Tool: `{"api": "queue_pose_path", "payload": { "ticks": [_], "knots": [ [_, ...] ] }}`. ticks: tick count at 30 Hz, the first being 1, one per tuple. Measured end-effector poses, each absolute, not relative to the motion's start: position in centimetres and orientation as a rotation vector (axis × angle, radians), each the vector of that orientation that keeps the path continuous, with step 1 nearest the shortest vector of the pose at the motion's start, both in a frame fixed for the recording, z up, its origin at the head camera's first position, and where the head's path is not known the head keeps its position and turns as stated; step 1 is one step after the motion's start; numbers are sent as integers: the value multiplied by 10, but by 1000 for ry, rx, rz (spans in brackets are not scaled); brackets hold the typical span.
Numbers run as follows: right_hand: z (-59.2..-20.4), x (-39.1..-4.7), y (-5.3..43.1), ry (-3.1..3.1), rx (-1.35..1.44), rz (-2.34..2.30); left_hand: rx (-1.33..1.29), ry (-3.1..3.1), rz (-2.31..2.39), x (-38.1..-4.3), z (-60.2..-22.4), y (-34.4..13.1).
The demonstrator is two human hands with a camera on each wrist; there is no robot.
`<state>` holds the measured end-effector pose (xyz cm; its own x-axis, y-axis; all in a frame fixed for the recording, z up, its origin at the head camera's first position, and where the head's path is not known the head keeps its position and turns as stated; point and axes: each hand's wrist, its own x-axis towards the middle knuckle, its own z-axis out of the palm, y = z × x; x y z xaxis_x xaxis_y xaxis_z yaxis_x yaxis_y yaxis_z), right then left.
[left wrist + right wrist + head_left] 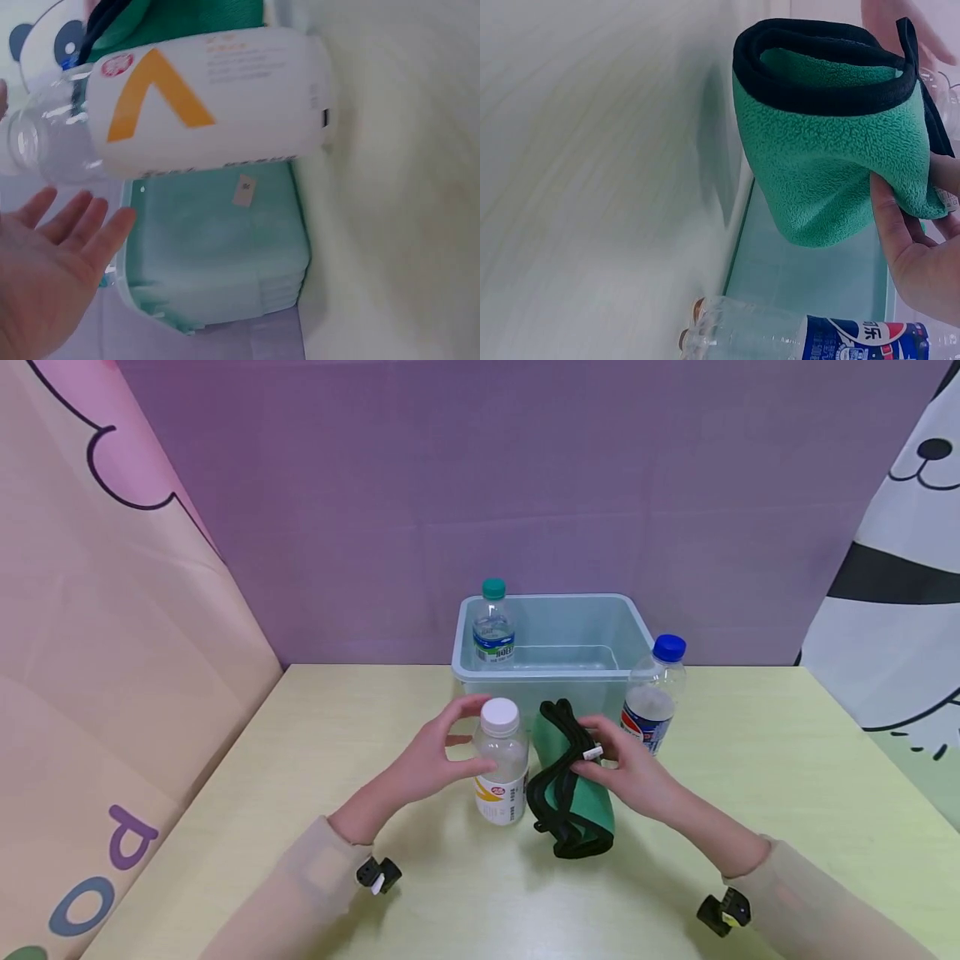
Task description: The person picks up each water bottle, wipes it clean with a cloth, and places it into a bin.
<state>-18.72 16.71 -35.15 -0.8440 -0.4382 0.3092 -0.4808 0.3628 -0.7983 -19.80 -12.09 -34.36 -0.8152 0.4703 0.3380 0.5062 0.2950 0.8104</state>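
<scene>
A clear bottle (500,795) with a white cap stands upright on the table, its white label bearing an orange mark. My left hand (431,758) is spread beside it, thumb and fingers on either side of the upper part; in the left wrist view a gap shows between the fingers (109,236) and the bottle (161,105). With my right hand (637,777) I pinch a folded green towel (592,806) with black edging and a small white tag. The towel (825,150) is raised off the table in the right wrist view.
Behind the hands stands a light blue plastic bin (551,675). Inside it, at the left, is a bottle with a green cap (493,627). A blue-capped bottle (654,697) with a blue and red label stands at the bin's right front corner, close behind my right hand.
</scene>
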Motion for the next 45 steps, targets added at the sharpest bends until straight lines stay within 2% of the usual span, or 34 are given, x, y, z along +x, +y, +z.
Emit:
{"api": "queue_pose_path", "payload": {
  "ticks": [8, 20, 45],
  "knots": [
    [-350, -184, 171, -2545, 879, 1536, -1076, -2540, -1645, -200, -332, -131],
    [-351, -183, 174, -2550, 880, 1526, -1091, -2518, -1615, -199, -335, -131],
    [-335, -182, 155, -2510, 924, 1505, -922, -2479, -1625, -191, -348, -119]
  ]
}}
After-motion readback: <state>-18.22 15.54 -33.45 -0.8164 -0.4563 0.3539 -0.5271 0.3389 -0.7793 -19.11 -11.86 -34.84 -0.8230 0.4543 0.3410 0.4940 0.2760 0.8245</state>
